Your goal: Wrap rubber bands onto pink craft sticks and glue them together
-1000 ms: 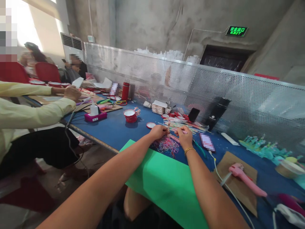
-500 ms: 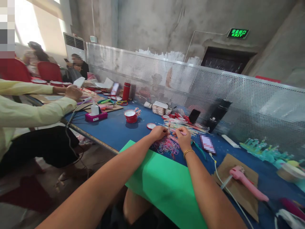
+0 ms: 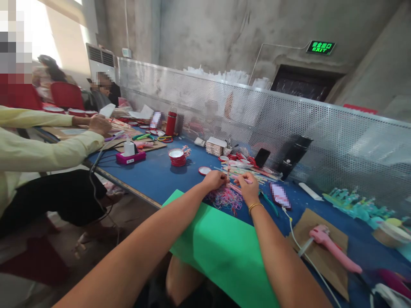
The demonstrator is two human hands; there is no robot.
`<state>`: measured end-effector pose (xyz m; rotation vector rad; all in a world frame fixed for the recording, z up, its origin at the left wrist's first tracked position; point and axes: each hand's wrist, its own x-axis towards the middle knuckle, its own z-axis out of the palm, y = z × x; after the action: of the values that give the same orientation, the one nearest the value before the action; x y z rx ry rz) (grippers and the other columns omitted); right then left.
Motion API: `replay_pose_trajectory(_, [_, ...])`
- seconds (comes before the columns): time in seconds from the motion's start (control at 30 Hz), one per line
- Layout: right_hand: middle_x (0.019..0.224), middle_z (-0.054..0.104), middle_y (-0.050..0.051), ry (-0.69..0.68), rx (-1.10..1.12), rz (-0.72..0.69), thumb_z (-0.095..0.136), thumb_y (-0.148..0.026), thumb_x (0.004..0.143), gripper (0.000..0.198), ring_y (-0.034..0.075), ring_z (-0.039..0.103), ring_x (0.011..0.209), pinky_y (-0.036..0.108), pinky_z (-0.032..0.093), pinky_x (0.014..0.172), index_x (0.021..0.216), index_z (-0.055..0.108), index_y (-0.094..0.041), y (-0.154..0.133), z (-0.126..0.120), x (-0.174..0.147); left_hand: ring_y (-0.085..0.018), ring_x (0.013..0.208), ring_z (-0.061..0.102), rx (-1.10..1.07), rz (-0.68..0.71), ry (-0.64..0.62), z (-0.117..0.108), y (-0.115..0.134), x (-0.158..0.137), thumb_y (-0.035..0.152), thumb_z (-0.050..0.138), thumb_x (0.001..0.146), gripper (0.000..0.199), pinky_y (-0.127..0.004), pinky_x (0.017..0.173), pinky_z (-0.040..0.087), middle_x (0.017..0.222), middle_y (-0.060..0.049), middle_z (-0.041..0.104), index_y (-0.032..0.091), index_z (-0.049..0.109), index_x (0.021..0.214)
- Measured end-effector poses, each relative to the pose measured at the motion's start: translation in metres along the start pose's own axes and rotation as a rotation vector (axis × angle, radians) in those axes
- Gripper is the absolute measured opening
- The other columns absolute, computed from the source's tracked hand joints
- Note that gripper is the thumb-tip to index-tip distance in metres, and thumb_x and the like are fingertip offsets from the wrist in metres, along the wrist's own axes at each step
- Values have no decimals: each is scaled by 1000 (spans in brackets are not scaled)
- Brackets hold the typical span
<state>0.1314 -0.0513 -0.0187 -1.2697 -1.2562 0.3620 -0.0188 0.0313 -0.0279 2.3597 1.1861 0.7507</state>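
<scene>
My left hand (image 3: 215,179) is closed in a pinch on a small upright pinkish stick (image 3: 228,172), too small to make out fully. Just to its right, my right hand (image 3: 249,187) is closed round a pink pen-like tool (image 3: 246,181), whose tip points toward the left hand. Beneath both hands lies a tangled heap of thin pink, purple and blue loops (image 3: 224,199). A green sheet (image 3: 221,244) spreads from the table edge over my lap, under my forearms. Teal-handled pliers (image 3: 269,202) rest beside my right wrist.
Behind my hands lie several thin sticks (image 3: 257,174) and a round red-rimmed lid (image 3: 204,170). A pink glue gun (image 3: 335,249) sits on cardboard at right. A phone (image 3: 280,195) has a white cable. At left, a co-worker's hand (image 3: 99,124) holds something white.
Both hands keep almost the same place and grip. The whole view has shifted very slightly.
</scene>
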Motion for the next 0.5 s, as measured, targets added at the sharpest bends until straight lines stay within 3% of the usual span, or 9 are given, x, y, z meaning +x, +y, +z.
replay_pose_trajectory(0.2, [64, 67, 1, -34, 80, 34, 55, -35, 71, 14, 18, 62, 58, 30, 52, 60, 66, 54, -22, -6, 2, -2, -12, 62, 53, 17, 2, 8, -2, 2, -1, 42, 57, 78, 30, -23, 55, 31, 70, -2, 69, 19, 76, 82])
replay_pose_trajectory(0.5, [61, 65, 0, 24, 78, 33, 57, -33, 70, 13, 17, 61, 57, 28, 50, 57, 64, 55, -21, -7, -4, -2, -12, 64, 54, 11, 52, 3, 1, 2, -1, 42, 57, 78, 30, -22, 55, 31, 72, -2, 69, 19, 75, 80])
